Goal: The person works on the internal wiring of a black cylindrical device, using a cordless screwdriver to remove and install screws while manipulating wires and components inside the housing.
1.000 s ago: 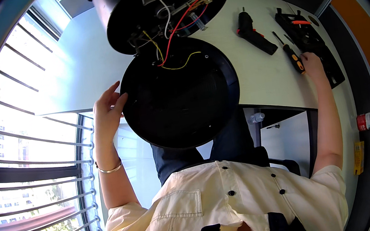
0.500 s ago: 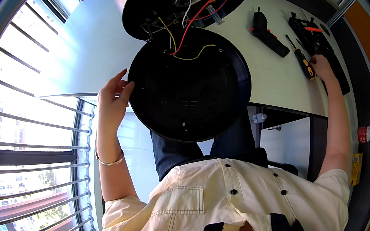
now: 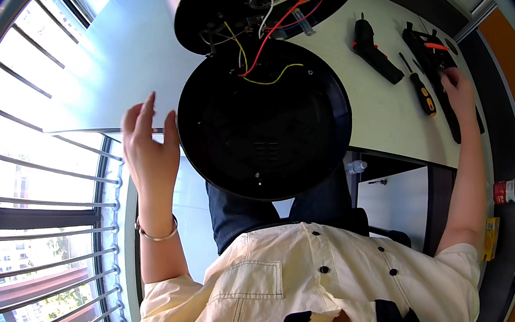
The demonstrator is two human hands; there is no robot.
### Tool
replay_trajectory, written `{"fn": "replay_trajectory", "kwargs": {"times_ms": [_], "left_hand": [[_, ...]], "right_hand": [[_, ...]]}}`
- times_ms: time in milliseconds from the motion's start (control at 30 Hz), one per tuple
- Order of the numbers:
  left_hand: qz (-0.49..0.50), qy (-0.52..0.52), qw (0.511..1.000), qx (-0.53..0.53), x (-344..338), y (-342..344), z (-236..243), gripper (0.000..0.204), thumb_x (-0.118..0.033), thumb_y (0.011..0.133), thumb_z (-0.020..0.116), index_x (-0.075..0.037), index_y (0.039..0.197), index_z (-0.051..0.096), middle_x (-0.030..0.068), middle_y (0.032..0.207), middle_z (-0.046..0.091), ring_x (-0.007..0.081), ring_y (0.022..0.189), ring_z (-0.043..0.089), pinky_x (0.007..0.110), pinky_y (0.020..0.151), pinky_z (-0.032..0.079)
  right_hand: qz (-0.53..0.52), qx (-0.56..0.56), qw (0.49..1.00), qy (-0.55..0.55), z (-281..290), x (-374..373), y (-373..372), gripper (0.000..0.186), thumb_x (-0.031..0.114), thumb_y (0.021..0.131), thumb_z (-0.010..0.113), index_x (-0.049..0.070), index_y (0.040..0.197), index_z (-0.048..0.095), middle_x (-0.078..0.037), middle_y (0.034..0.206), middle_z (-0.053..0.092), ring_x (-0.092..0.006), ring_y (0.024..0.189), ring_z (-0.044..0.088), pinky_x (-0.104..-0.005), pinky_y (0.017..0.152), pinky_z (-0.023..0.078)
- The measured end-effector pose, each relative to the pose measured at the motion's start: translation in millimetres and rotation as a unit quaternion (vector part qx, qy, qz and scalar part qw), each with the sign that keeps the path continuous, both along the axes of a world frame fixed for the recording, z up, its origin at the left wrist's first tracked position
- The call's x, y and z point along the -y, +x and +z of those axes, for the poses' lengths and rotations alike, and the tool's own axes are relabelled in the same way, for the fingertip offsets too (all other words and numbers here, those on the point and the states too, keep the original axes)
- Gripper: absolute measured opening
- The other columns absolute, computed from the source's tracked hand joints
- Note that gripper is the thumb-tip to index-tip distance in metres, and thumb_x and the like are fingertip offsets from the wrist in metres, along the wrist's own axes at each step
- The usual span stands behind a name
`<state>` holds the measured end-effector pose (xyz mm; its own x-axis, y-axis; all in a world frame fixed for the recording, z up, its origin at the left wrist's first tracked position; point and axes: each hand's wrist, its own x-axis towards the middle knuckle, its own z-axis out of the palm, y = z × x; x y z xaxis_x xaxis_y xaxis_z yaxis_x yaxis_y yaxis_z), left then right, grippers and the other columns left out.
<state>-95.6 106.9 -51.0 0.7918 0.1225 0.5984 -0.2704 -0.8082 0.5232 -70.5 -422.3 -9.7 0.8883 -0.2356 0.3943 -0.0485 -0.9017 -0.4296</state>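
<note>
A round black appliance shell (image 3: 267, 133) lies open in front of me, partly over my lap. Its tilted upper half (image 3: 215, 14) shows a metal bracket and red, white and yellow wires (image 3: 271, 32) that run down into the shell. My left hand (image 3: 151, 137) hovers at the shell's left rim, fingers apart, holding nothing. On the right, my right hand (image 3: 458, 89) is at a black tool case (image 3: 432, 58), its fingers pinched together; what they hold, if anything, is hidden. A screwdriver (image 3: 422, 93) with a black and yellow handle lies beside that hand.
A black cordless screwdriver (image 3: 374, 50) rests on the pale tabletop (image 3: 363, 108). An orange-handled tool (image 3: 435, 46) sits in the case. Off to the right are a plastic bottle (image 3: 512, 191) and a yellow box (image 3: 492, 239). A barred window (image 3: 36, 194) stands at the left.
My left hand has come off the shell's rim, moving left with its fingers spreading. My right hand has shifted slightly right, away from the screwdriver, along the tool case.
</note>
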Motion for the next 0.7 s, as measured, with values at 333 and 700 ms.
{"fn": "replay_trajectory", "kwargs": {"times_ms": [333,700], "left_hand": [[-0.417,-0.229,0.861,-0.182,75.3,-34.9,16.6,0.026,0.005,0.073,0.065,0.001,0.099,0.064,0.0067,0.084,0.058,0.0120,0.074,0.057,0.021,0.063,0.045],[-0.390,-0.158,0.897,-0.136,65.4,-32.2,3.9,0.007,-0.004,0.071,0.068,0.000,0.073,0.063,0.0092,0.067,0.056,0.0221,0.059,0.056,0.029,0.051,0.044]], "right_hand": [[0.454,-0.249,0.826,0.222,11.2,-231.9,-66.8,0.012,0.001,0.082,0.055,0.001,0.094,0.059,-0.004,0.081,0.057,-0.0080,0.069,0.053,-0.0206,0.058,0.043],[0.490,-0.199,0.833,0.162,-5.9,-258.7,-65.6,0.010,0.006,0.080,0.063,-0.001,0.086,0.061,-0.010,0.074,0.058,-0.0198,0.064,0.057,-0.0275,0.055,0.044]]}}
